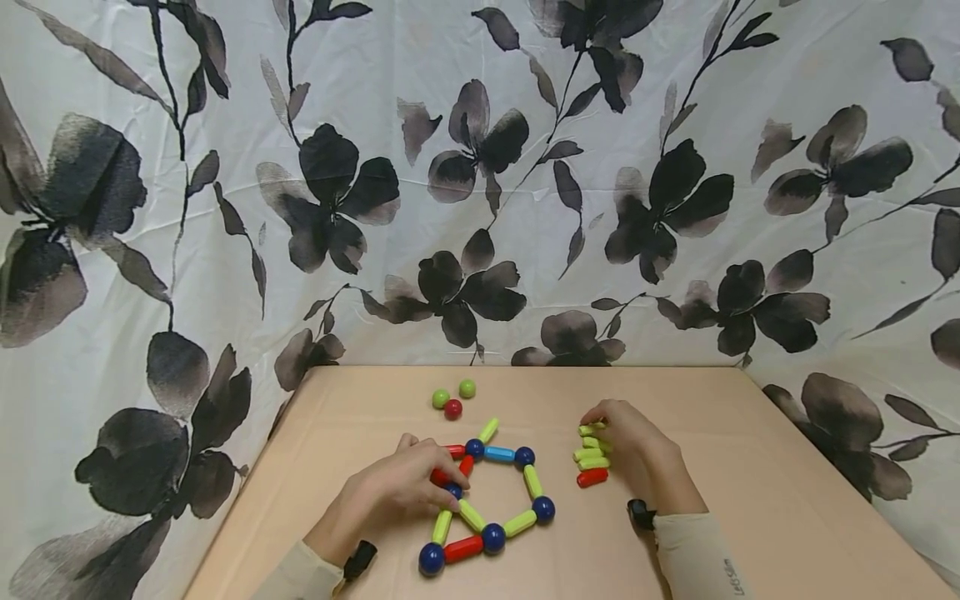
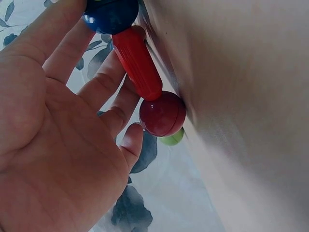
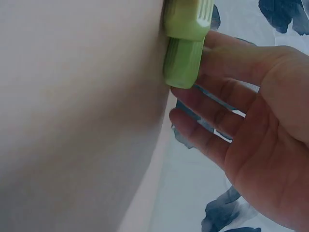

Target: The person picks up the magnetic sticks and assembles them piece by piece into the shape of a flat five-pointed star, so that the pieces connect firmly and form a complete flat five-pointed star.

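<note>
My left hand [image 1: 401,482] pinches a blue ball [image 1: 454,491] at the left of a linked ball-and-rod frame, partly covering the red rods [image 1: 467,465] there. In the left wrist view the same hand's thumb and fingers lie about a blue ball [image 2: 112,17], with a red rod [image 2: 138,65] below it. My right hand [image 1: 633,433] has its fingertips on the farthest green rod [image 1: 591,430] of a short row at the right. In the right wrist view its other fingers stretch beside green rods [image 3: 186,60]; the thumb is out of sight there.
Two green balls [image 1: 467,388] and a red ball [image 1: 453,409] lie loose at the back of the table [image 1: 675,550]. The frame's right side has a blue rod [image 1: 499,454], green rods [image 1: 532,481] and blue balls [image 1: 543,509]. A red rod [image 1: 592,477] ends the right-hand row.
</note>
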Demonstrator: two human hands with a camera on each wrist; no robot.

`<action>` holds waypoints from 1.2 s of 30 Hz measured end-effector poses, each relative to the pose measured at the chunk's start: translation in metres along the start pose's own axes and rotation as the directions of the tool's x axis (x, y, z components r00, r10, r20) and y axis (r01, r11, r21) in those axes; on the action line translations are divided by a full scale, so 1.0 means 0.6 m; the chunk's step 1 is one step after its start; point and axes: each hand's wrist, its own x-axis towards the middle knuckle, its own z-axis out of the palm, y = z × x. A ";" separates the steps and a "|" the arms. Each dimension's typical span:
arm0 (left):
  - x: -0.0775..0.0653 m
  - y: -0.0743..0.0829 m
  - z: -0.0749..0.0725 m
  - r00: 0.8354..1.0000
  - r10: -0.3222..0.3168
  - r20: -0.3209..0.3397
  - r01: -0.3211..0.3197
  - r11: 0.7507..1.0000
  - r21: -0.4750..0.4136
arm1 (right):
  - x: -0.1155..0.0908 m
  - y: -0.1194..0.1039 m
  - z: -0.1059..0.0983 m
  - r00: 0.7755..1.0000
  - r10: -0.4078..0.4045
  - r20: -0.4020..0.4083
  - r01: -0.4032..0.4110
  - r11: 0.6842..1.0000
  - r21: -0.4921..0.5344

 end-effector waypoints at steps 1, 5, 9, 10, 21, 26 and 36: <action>0.001 0.000 0.000 1.000 -0.001 -0.001 0.001 1.000 0.002 | 0.001 -0.001 0.001 1.000 0.012 -0.003 -0.012 1.000 -0.009; 0.000 0.001 0.000 1.000 -0.008 0.003 0.008 1.000 -0.006 | 0.005 -0.004 0.002 1.000 0.019 -0.012 -0.019 0.998 -0.057; 0.000 0.001 -0.002 1.000 -0.009 0.002 0.009 1.000 -0.017 | 0.011 -0.008 -0.001 0.999 0.003 -0.051 -0.008 0.996 -0.093; 0.001 0.001 -0.002 1.000 -0.010 0.003 0.010 1.000 -0.021 | 0.012 -0.010 -0.002 0.998 -0.003 -0.068 -0.003 0.996 -0.090; 0.002 0.000 -0.002 1.000 -0.017 0.011 0.018 0.999 -0.036 | 0.023 -0.087 -0.014 0.965 -0.144 -0.218 0.193 0.955 0.225; 0.001 -0.001 -0.002 1.000 -0.008 0.007 0.008 0.999 -0.034 | 0.032 -0.115 -0.003 0.968 -0.146 -0.204 0.203 0.933 0.297; 0.001 -0.005 -0.002 1.000 0.008 -0.003 -0.008 1.000 -0.017 | 0.051 -0.129 0.033 0.985 -0.132 -0.109 0.165 0.904 0.395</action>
